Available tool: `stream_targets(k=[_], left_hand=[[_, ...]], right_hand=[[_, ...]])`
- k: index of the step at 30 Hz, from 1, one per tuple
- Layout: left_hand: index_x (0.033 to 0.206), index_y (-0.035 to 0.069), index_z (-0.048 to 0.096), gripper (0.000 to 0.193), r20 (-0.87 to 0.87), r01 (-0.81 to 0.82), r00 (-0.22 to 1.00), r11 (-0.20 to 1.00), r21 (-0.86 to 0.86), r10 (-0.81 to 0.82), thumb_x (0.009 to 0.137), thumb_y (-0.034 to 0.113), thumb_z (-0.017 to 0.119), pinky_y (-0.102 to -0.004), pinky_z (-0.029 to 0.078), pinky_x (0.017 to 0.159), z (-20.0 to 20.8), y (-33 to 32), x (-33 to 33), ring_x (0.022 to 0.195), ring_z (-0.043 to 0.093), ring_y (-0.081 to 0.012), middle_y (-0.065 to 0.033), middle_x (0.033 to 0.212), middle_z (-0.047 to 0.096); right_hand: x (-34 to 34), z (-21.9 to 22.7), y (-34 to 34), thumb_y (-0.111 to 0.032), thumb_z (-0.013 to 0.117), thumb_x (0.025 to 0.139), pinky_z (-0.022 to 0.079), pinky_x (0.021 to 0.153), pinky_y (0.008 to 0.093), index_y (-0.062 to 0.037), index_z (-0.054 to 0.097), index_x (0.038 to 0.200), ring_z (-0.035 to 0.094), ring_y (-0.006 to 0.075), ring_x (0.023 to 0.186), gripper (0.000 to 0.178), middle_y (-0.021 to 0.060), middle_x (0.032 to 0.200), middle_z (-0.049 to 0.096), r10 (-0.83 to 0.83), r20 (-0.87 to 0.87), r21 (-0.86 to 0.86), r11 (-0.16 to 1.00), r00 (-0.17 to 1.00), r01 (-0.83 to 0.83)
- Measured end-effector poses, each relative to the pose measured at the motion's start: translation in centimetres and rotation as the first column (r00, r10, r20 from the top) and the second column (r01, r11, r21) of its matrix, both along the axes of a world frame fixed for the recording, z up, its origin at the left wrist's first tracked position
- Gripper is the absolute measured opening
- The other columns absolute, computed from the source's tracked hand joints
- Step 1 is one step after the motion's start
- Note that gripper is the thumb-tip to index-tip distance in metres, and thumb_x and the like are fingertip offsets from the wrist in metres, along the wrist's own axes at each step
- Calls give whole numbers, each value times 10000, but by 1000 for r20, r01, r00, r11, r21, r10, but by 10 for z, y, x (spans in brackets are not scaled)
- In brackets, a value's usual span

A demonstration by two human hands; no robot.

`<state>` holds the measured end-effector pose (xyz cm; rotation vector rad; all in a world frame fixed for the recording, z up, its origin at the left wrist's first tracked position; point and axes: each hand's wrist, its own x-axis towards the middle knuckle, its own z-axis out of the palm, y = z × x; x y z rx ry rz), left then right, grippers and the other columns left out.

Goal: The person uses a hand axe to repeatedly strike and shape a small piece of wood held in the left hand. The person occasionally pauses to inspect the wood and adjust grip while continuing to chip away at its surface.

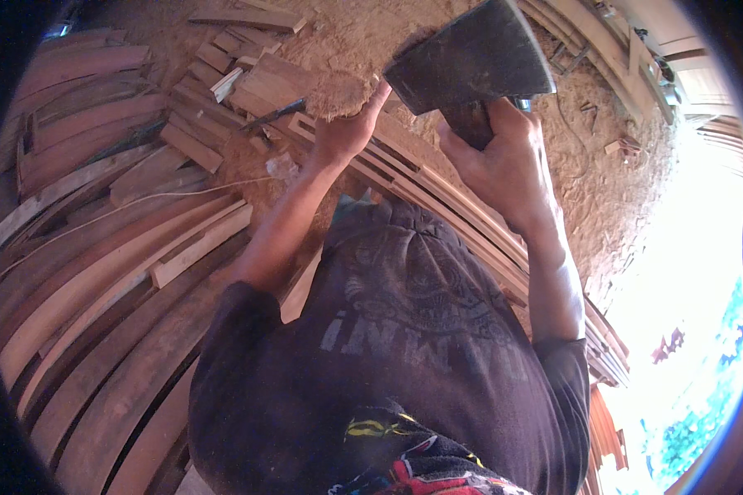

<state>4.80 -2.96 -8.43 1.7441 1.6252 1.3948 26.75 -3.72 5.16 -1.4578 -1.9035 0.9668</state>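
My right hand (508,161) is closed round the short handle of a hatchet (475,58), close under its head. The hatchet's broad, dark metal head is raised at the top of the view, its flat side facing me. To its left, my left hand (347,136) grips an upright piece of wood (338,92) with a rounded, rough, fibrous tan top. One left finger stretches up along its right side, near the blade's lower left corner. The blade and the wood look slightly apart. The wood's lower part is hidden by my hand.
Long boards (132,330) lie stacked on the left, with short wood offcuts (215,58) beyond them. Long narrow strips (462,210) run diagonally in front of my body. Sawdust-covered ground (594,181) spreads to the right, and more curved planks (615,74) lie at the far right.
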Motion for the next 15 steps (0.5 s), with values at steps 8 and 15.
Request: stream_targets(k=[8, 15], left_hand=[[1135, 73, 695, 284, -484, 135, 873, 982, 131, -56, 944, 283, 678, -431, 465, 985, -65, -15, -24, 1113, 602, -283, -74, 1156, 694], [1165, 72, 678, 285, -476, 151, 879, 966, 208, -35, 943, 250, 682, -448, 462, 1002, -90, -20, -22, 1130, 597, -311, -109, 1168, 682]], right_hand=[[-29, -34, -7, -142, 680, 850, 552, 686, 501, 41, 669, 847, 681, 415, 712, 184, 246, 781, 666, 354, 274, 255, 870, 894, -422], [-34, 14, -17, -148, 676, 863, 557, 680, 497, 29, 694, 921, 692, 420, 731, 188, 220, 803, 684, 347, 226, 210, 895, 910, -394]])
